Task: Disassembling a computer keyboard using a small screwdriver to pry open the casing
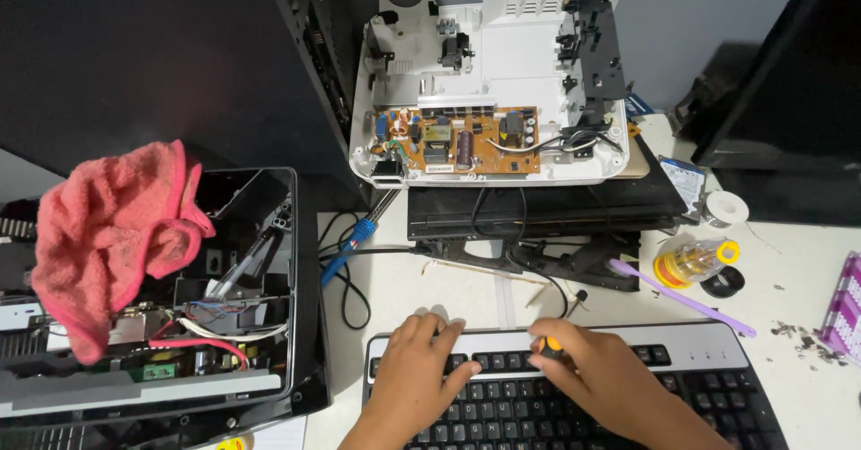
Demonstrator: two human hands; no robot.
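A black keyboard (pixel 700 387) with a silver top strip lies at the near edge of the white desk. My left hand (pixel 417 374) rests flat on its left keys, fingers spread, holding nothing. My right hand (pixel 596 378) is closed around a small tool with a yellow and black handle (pixel 552 345), held against the top of the keyboard near its middle.
An opened white device with a brown circuit board (pixel 466 140) sits on a black unit (pixel 538 208) at the back. An open black case (pixel 224 324) with a pink cloth (pixel 108 235) stands left. A purple toothbrush (pixel 682 297), a yellow screwdriver bit holder (pixel 691 262) and cables (pixel 354 270) lie about.
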